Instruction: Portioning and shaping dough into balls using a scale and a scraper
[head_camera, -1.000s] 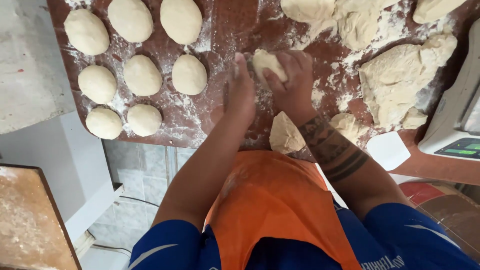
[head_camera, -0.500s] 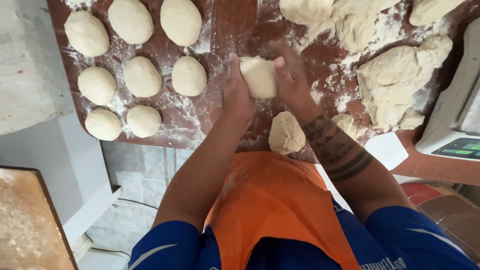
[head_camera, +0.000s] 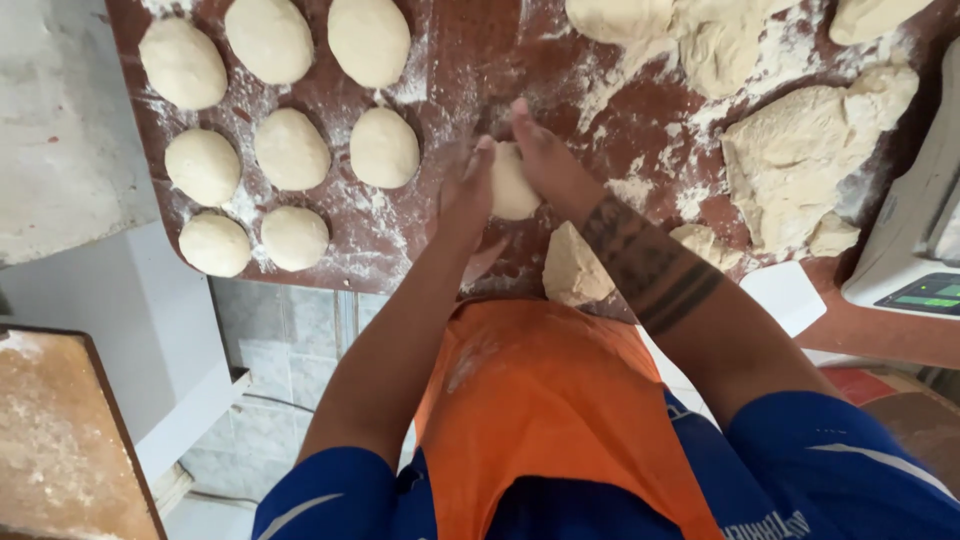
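A pale dough ball (head_camera: 512, 185) sits between both palms on the floured reddish-brown table (head_camera: 470, 50). My left hand (head_camera: 467, 195) cups its left side and my right hand (head_camera: 545, 160) presses its right side. A cut dough piece (head_camera: 573, 268) lies just below my right wrist near the table's front edge. Several shaped dough balls (head_camera: 290, 148) rest in rows at the left of the table.
Large rough dough lumps (head_camera: 800, 150) lie at the right, with more dough (head_camera: 690, 35) at the top. A white scale (head_camera: 915, 250) with a green display stands at the far right. A white scraper (head_camera: 785, 295) lies near it. A floured wooden board (head_camera: 60, 440) is low on the left.
The dough ball and both hands have shifted between the palms, rolling slightly toward me and leftward. The other dough pieces have not moved.
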